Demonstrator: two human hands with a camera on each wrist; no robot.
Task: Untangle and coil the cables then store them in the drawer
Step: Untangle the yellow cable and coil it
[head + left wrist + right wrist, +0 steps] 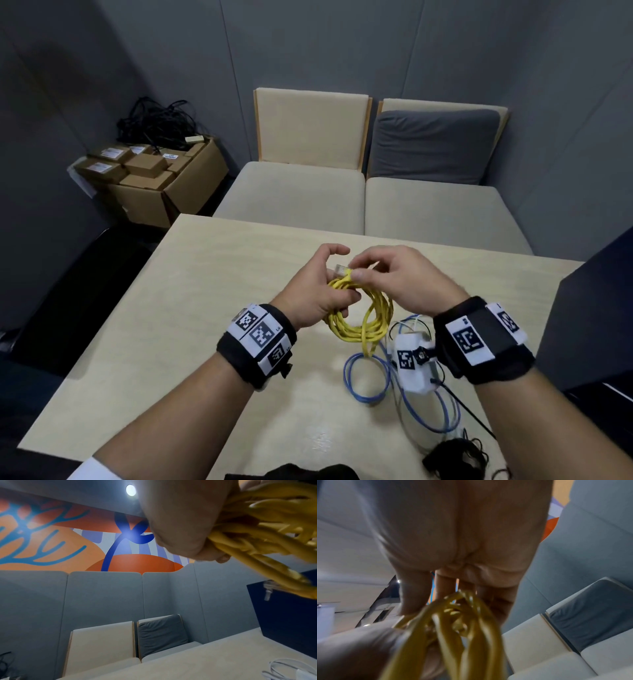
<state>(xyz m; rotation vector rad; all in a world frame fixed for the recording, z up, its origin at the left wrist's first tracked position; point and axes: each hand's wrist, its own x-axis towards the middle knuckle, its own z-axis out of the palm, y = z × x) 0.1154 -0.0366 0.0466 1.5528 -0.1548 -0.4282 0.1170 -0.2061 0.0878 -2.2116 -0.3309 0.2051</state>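
A coiled yellow cable (359, 318) hangs above the light wooden table (191, 308), held by both hands. My left hand (317, 291) grips the coil's upper left side, its fingers curled round the strands (243, 539). My right hand (387, 274) pinches the cable's end just behind the clear plug (341, 269); up close, in the right wrist view, the yellow loops (453, 635) blur below the fingers. A blue cable (368, 380) lies looped on the table under the coil, tangled with a white cable (407, 421) and a black cable (452, 459) at the near right.
Two beige seats (363, 205), one with a grey cushion (431, 147), stand beyond the table. On the left floor sits a cardboard box (154, 174) of small cartons topped with black cables. A dark cabinet (592, 325) stands at the right. White cable loops (291, 668) lie on the tabletop.
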